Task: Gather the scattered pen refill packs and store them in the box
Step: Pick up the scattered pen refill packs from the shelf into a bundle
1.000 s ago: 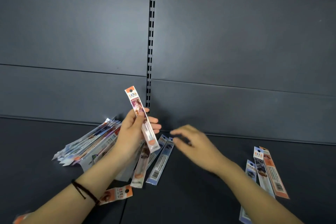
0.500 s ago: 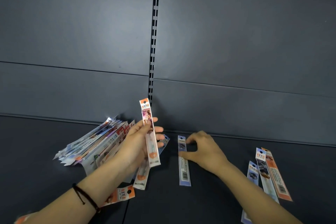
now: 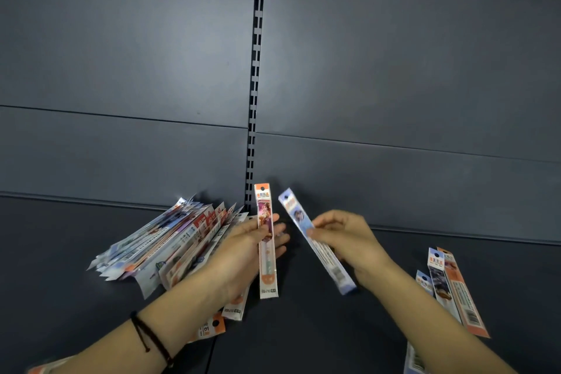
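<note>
My left hand (image 3: 243,249) holds an orange-topped refill pack (image 3: 267,255) upright above the dark shelf. My right hand (image 3: 346,240) grips a blue refill pack (image 3: 306,231), lifted off the shelf and tilted with its top toward the left. A fanned pile of refill packs (image 3: 158,246) lies to the left, partly under my left forearm. Three packs (image 3: 449,285) lie at the right, beside my right forearm. An orange pack end (image 3: 212,328) pokes out beneath my left wrist. No box is in view.
The dark shelf floor (image 3: 303,340) meets a dark back panel with a vertical slotted rail (image 3: 256,76) at the middle. A seam runs down the shelf floor below my left wrist. A dark cord bracelet (image 3: 148,337) sits on my left wrist.
My right hand has picked the blue pack up off the shelf and raised it toward the orange pack in my left hand. My left hand has stayed almost still.
</note>
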{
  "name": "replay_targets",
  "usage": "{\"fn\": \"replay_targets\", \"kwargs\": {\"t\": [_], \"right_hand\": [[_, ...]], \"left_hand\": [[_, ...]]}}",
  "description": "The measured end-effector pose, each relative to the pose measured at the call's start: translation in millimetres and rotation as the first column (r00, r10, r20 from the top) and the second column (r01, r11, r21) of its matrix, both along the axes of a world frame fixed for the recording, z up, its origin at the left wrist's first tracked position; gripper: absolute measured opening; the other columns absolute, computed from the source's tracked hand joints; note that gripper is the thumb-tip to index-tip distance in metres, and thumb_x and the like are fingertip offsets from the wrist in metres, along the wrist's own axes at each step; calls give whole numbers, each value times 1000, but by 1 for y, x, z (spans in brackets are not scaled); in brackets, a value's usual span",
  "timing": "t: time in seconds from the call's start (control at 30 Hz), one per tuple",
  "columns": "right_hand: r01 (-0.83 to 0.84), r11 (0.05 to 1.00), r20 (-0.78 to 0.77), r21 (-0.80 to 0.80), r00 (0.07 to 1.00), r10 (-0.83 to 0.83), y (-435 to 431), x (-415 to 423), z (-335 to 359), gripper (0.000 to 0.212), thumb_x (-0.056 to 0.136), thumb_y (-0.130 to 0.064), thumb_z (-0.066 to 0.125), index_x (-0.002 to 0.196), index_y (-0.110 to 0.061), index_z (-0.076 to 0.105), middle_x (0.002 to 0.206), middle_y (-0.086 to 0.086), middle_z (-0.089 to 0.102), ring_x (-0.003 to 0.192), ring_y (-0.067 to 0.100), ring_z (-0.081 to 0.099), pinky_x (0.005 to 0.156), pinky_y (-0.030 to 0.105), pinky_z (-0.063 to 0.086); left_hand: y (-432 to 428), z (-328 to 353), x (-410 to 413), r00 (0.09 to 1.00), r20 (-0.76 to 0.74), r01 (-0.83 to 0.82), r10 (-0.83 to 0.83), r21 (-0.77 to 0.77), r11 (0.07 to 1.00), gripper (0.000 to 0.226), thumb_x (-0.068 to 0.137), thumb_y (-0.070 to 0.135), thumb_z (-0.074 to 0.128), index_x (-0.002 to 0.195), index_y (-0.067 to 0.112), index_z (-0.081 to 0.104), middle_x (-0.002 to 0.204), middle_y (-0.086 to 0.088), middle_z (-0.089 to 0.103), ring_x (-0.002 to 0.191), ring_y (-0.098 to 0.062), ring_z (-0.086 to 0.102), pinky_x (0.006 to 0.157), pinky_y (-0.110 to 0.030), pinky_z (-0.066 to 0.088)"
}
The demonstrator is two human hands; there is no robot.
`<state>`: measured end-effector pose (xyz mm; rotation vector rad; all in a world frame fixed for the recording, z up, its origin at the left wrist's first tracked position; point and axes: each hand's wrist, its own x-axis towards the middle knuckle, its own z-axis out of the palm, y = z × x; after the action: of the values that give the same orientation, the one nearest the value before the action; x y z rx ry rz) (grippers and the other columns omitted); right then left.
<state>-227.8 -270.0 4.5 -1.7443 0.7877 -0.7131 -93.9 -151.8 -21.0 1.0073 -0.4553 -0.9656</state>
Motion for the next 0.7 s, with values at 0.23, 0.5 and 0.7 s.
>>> {"fn": "replay_targets", "kwargs": {"t": [0.23,0.5,0.7], "right_hand": [[27,1000,206,-4,978,-25,19,3,11,18,78,-17,78,71,-10,63,69,7,70,52,8,59,44,19,42],[5,995,205,-96,979,15,34,3,23,23,77,-18,79,69,-4,63,62,-1,64,52,2,60,49,17,47],[-85,988,115,-132,988,100,69,15,28,27,80,-26,77,68,-6,64,62,-4,66,59,1,61,58,16,49]], "left_hand": [[-1,22,-23,958,212,201,-195,-9,980,29,99,12,45,123,3,60,116,-21,65,107,-34,62,93,-46,51],[17,30,-26,874,477,120,-94,-24,993,24,90,0,60,113,4,63,103,-19,72,95,-30,71,82,-38,58],[56,34,-4,816,558,191,-151,-14,981,27,88,13,62,114,8,63,101,-12,74,93,-28,70,81,-34,55]]}}
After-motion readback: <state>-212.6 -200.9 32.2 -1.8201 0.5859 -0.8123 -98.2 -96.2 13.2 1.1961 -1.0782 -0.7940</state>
